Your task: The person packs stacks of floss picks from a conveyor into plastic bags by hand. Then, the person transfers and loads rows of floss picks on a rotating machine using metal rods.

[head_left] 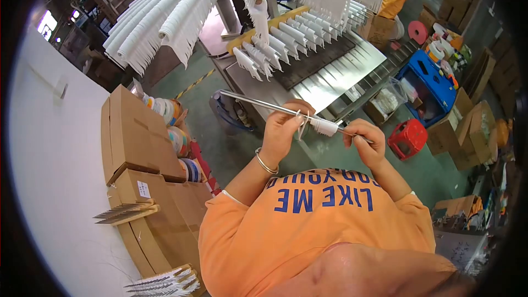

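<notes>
Held a slim metal rod (pixel 247 100) before the orange shirt (pixel 319 225). Gripped it in the left hand (pixel 281 131), pinching a loose white strip (pixel 301 127); showed a white roll (pixel 324 127) around it; closed the right hand (pixel 366 138) on the other end. Seemed light, stiff, slick; best taken by bare metal.

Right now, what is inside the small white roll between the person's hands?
A metal rod seems to run through the white roll, showing toward the left hand on one side and the right hand on the other. The stretch inside is covered.
</notes>
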